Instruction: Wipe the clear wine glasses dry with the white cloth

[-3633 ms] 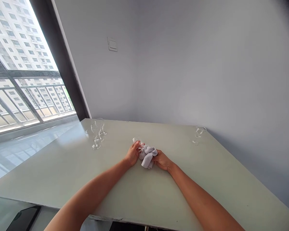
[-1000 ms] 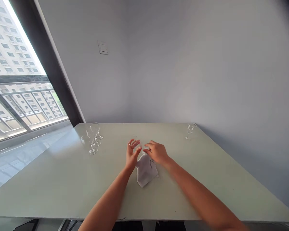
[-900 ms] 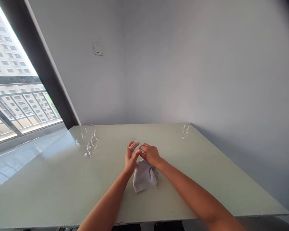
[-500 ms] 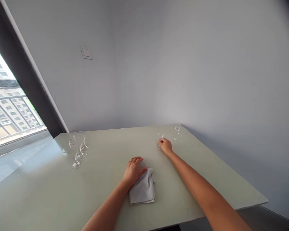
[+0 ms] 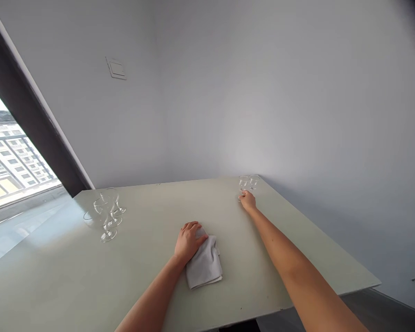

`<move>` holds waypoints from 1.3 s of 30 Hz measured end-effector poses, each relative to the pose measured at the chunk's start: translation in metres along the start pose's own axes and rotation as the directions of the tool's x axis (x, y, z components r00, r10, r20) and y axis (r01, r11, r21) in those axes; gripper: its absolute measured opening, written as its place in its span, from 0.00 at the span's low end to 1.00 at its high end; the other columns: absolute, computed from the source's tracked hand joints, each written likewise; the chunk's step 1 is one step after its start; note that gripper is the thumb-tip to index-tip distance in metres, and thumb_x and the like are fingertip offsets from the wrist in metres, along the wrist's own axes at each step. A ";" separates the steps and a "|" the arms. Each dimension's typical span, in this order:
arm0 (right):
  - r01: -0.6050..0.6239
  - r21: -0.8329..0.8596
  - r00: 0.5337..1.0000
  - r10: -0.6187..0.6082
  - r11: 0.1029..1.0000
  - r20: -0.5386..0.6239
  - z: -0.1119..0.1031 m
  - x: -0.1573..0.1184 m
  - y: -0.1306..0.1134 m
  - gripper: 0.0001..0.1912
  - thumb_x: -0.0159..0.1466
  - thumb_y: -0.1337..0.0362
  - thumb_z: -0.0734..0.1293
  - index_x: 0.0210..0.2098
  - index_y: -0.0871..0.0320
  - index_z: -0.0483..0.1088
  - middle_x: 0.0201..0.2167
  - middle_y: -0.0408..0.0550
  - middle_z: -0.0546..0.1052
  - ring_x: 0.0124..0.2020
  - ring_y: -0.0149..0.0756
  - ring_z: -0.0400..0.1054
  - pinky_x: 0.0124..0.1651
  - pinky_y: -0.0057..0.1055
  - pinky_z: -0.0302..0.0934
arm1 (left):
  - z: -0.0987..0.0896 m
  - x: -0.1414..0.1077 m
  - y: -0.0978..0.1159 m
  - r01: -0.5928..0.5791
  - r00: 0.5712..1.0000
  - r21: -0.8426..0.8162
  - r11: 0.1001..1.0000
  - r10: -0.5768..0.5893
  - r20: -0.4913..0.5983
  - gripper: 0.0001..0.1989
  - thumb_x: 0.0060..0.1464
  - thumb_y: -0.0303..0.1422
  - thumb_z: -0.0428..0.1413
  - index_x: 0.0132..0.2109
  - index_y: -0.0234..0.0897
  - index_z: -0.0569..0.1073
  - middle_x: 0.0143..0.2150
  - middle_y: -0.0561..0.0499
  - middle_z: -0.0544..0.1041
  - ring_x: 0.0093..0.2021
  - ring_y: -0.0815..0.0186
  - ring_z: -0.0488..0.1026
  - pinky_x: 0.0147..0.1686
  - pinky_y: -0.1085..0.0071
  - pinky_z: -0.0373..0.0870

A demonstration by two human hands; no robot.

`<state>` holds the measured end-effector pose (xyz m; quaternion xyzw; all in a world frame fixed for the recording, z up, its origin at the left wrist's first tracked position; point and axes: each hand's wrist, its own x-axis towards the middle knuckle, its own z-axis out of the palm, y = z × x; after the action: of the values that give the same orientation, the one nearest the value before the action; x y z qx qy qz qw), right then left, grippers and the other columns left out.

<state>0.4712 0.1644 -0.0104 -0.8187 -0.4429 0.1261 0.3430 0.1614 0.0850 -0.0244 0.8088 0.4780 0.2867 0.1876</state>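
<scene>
My right hand (image 5: 248, 201) reaches to the far right of the pale green table (image 5: 152, 207), its fingers around the foot of a clear stemmed glass (image 5: 243, 185). That glass stands upright just beside another clear glass (image 5: 253, 182). My left hand (image 5: 190, 240) lies flat over the upper end of a folded grey cloth (image 5: 204, 263), near the table's middle. At the far left stands a tight cluster of clear stemmed glasses (image 5: 107, 213), well away from both hands. Their exact number is hard to tell.
A pale wall (image 5: 193, 115) with a small wall switch (image 5: 115, 69) rises behind the table. A dark window frame (image 5: 31, 120) and balcony railing lie at the left. The table's far edge runs close to the wall.
My right hand has carried a glass from the middle to the far right, beside the other glass. The cloth, once bunched, now lies folded under my left hand. The view has turned right.
</scene>
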 end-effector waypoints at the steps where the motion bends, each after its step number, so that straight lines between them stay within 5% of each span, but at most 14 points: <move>1: 0.007 0.002 1.000 -0.007 1.000 -0.027 -0.001 -0.007 -0.001 0.14 0.62 0.64 0.59 0.46 0.63 0.64 0.39 0.52 0.70 0.37 0.35 0.66 0.39 0.33 0.60 | 0.001 0.001 -0.001 0.020 1.000 -0.049 0.999 -0.021 -0.022 0.16 0.47 0.41 0.54 0.44 0.41 0.71 0.49 0.50 0.70 0.50 0.62 0.63 0.49 0.64 0.58; 6: 0.210 0.036 0.977 -0.211 0.977 0.014 0.007 -0.064 -0.025 0.14 0.60 0.63 0.54 0.37 0.63 0.67 0.30 0.48 0.71 0.29 0.31 0.63 0.31 0.26 0.53 | 0.001 0.010 -0.011 0.225 0.919 -0.468 0.854 -0.346 -0.190 0.13 0.50 0.40 0.51 0.39 0.39 0.71 0.38 0.49 0.74 0.38 0.65 0.70 0.39 0.68 0.65; 11: 0.504 0.102 0.823 -0.513 0.857 0.243 0.028 -0.142 -0.070 0.17 0.58 0.54 0.59 0.20 0.58 0.65 0.17 0.39 0.66 0.21 0.27 0.58 0.25 0.25 0.47 | -0.012 0.012 -0.019 0.223 0.757 -0.572 0.790 -0.510 -0.408 0.12 0.53 0.38 0.46 0.38 0.36 0.69 0.36 0.49 0.73 0.37 0.68 0.69 0.37 0.71 0.65; 16: 0.760 -0.025 0.624 -0.718 0.650 0.309 0.045 -0.206 -0.087 0.15 0.60 0.51 0.57 0.33 0.55 0.67 0.33 0.45 0.70 0.31 0.32 0.64 0.28 0.26 0.50 | -0.051 0.005 -0.033 0.179 0.476 -0.606 0.775 -0.608 -0.636 0.10 0.53 0.36 0.45 0.41 0.37 0.64 0.39 0.50 0.69 0.39 0.70 0.67 0.39 0.72 0.64; 21: 0.781 -0.240 0.624 -0.718 0.576 0.307 0.058 -0.222 -0.078 0.13 0.59 0.55 0.60 0.38 0.56 0.65 0.36 0.49 0.69 0.36 0.37 0.64 0.29 0.28 0.52 | -0.110 -0.008 -0.070 0.254 0.122 -0.649 0.717 -0.689 -0.714 0.18 0.51 0.37 0.48 0.49 0.42 0.55 0.51 0.47 0.60 0.47 0.67 0.63 0.43 0.69 0.62; 24: 0.774 -0.234 0.633 -0.713 0.588 0.300 0.063 -0.218 -0.074 0.10 0.60 0.58 0.59 0.37 0.56 0.65 0.36 0.47 0.70 0.36 0.37 0.64 0.30 0.28 0.53 | -0.136 -0.013 -0.097 0.319 0.001 -0.704 0.635 -0.743 -0.670 0.26 0.47 0.37 0.53 0.52 0.40 0.52 0.55 0.41 0.54 0.53 0.59 0.58 0.47 0.62 0.59; 26: 0.770 -0.212 0.637 -0.711 0.602 0.296 0.064 -0.215 -0.073 0.09 0.60 0.59 0.59 0.36 0.55 0.64 0.35 0.47 0.70 0.36 0.36 0.65 0.31 0.28 0.53 | -0.147 -0.015 -0.112 0.342 0.015 -0.722 0.602 -0.772 -0.636 0.32 0.44 0.38 0.56 0.54 0.41 0.49 0.56 0.39 0.53 0.54 0.56 0.57 0.48 0.59 0.57; 30: 0.760 -0.095 0.639 -0.714 0.642 0.286 0.062 -0.211 -0.073 0.07 0.60 0.60 0.58 0.32 0.55 0.64 0.32 0.44 0.71 0.32 0.33 0.65 0.30 0.27 0.53 | -0.153 -0.018 -0.127 0.346 0.190 -0.715 0.608 -0.791 -0.581 0.40 0.42 0.39 0.59 0.57 0.44 0.43 0.49 0.45 0.64 0.47 0.61 0.64 0.44 0.63 0.61; 33: 0.685 0.096 0.690 -0.686 0.722 0.233 0.056 -0.207 -0.075 0.10 0.60 0.58 0.56 0.27 0.56 0.62 0.26 0.42 0.68 0.26 0.31 0.62 0.29 0.27 0.52 | -0.150 -0.020 -0.124 0.348 0.271 -0.699 0.624 -0.781 -0.562 0.40 0.45 0.39 0.57 0.59 0.42 0.42 0.41 0.49 0.67 0.41 0.63 0.67 0.42 0.64 0.62; 36: 0.484 0.420 0.771 -0.601 0.768 0.211 0.049 -0.200 -0.077 0.13 0.59 0.54 0.57 0.25 0.56 0.59 0.20 0.39 0.62 0.22 0.30 0.56 0.26 0.26 0.52 | -0.138 -0.017 -0.111 0.338 0.336 -0.676 0.654 -0.755 -0.563 0.37 0.47 0.39 0.55 0.59 0.40 0.43 0.40 0.49 0.65 0.38 0.66 0.66 0.39 0.66 0.63; 39: 0.144 0.745 0.807 -0.513 0.651 0.292 0.045 -0.191 -0.078 0.13 0.58 0.53 0.58 0.25 0.56 0.59 0.21 0.39 0.60 0.23 0.29 0.55 0.25 0.26 0.54 | -0.115 -0.005 -0.085 0.282 0.475 -0.643 0.712 -0.686 -0.551 0.33 0.49 0.37 0.53 0.58 0.38 0.45 0.37 0.51 0.64 0.33 0.71 0.65 0.34 0.71 0.63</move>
<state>0.2885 0.0587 -0.0095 -0.4737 -0.5787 0.4134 0.5195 0.0292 0.1239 0.0130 0.3609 0.6414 0.6357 0.2329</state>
